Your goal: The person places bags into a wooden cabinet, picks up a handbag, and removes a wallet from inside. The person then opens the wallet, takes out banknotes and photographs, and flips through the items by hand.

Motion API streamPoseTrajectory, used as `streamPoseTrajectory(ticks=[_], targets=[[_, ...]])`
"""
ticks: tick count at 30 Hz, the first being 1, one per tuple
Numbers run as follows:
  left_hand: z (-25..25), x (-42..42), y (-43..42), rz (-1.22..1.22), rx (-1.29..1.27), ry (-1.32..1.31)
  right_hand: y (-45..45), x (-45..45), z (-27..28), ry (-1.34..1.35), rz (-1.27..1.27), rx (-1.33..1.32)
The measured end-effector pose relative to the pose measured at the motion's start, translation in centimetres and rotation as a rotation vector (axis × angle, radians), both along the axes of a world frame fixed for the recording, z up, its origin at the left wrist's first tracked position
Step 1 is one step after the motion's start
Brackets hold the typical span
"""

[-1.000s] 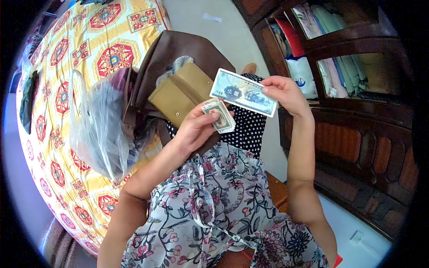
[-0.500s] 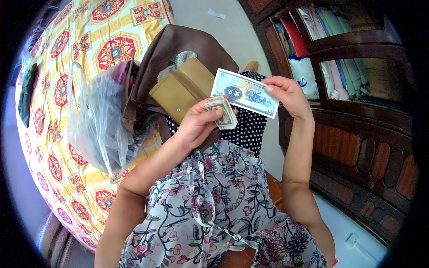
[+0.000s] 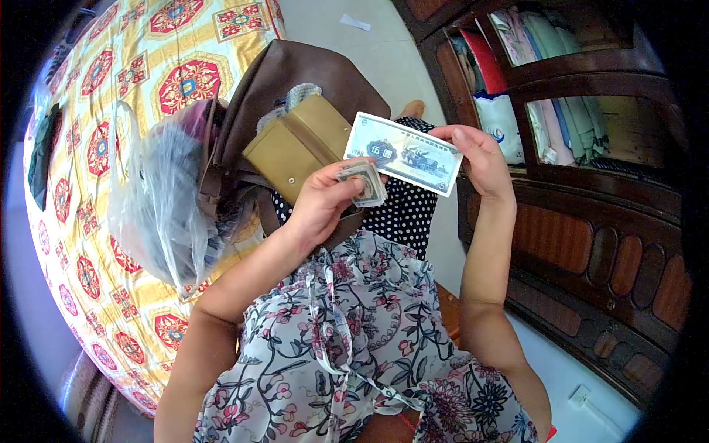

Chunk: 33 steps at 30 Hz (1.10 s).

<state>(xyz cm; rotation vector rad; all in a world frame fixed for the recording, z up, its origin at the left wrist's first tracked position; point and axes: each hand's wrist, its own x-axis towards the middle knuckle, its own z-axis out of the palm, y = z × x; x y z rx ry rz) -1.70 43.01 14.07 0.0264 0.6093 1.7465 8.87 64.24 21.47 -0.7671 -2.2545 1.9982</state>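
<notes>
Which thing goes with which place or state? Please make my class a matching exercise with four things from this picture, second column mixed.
Things:
1. Bluish banknote
2. Wad of notes
3. Wallet
4. Plastic bag

Places or states:
A. Tan and open
B. On the patterned bedspread
C. In the right hand
D. In the left hand

Pairs: 1-C, 2-D, 3-A, 4-B

A bed (image 3: 85,203) with a yellow-and-red patterned cover stands across pale floor (image 3: 395,70) from a dark wooden cabinet (image 3: 554,229).
</notes>
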Motion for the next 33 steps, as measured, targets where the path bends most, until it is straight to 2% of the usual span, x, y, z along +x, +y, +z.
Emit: streamPoseTrajectory(ticks=[26,29,33], targets=[[0.08,0.23,0.14,-0.005,-0.043,0.086,-0.31,-0.36,0.02,0.029,-0.001,-0.061],[0.10,0.22,0.14,-0.008,-0.038,0.082,-0.34,-0.48,-0.20,0.018,0.048,0.037],[0.36,0.16,0.26,-0.015,-0.008,0.006,-0.65,-0.65,-0.48,0.022,0.004,-0.089]])
